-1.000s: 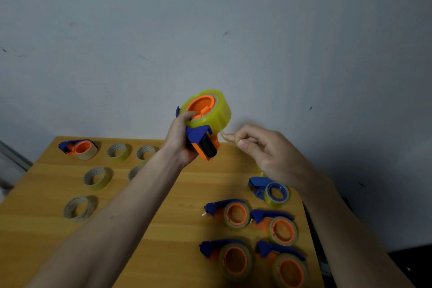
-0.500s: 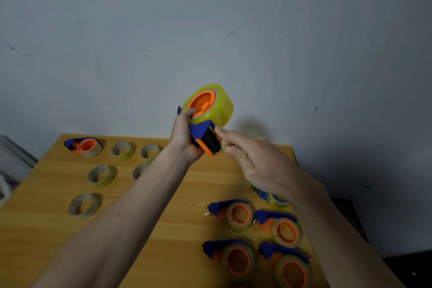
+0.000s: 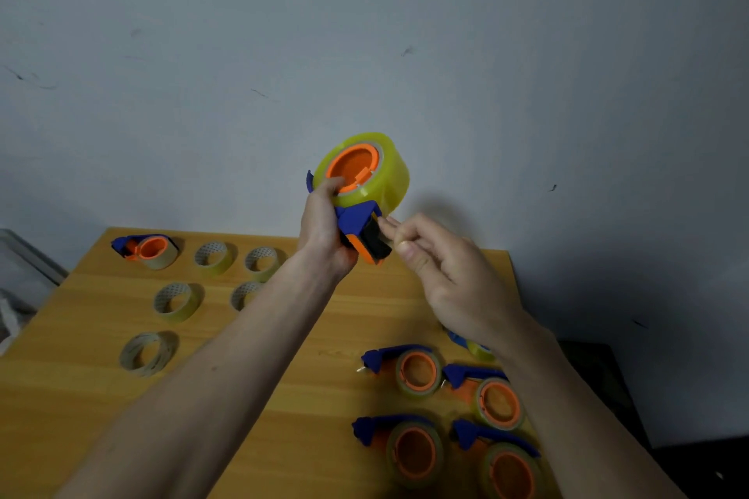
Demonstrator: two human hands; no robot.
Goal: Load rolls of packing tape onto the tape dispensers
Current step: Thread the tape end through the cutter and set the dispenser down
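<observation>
Yellow tape roll (image 3: 367, 168) on dispenser (image 3: 362, 233), gripped by left hand (image 3: 324, 233).

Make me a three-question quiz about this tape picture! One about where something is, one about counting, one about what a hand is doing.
1. Where is the big yellow roll?
A. held up in the air
B. flat on the table
C. on the floor

2. How many loose rolls without dispensers lie on the table's left side?
A. two
B. five
C. nine

3. What is the left hand doing?
A. resting flat
B. gripping the dispenser
C. pointing

Answers: 1 A, it is held above the table; 2 B, five bare rings lie there; 3 B, it wraps round the dispenser.
</observation>
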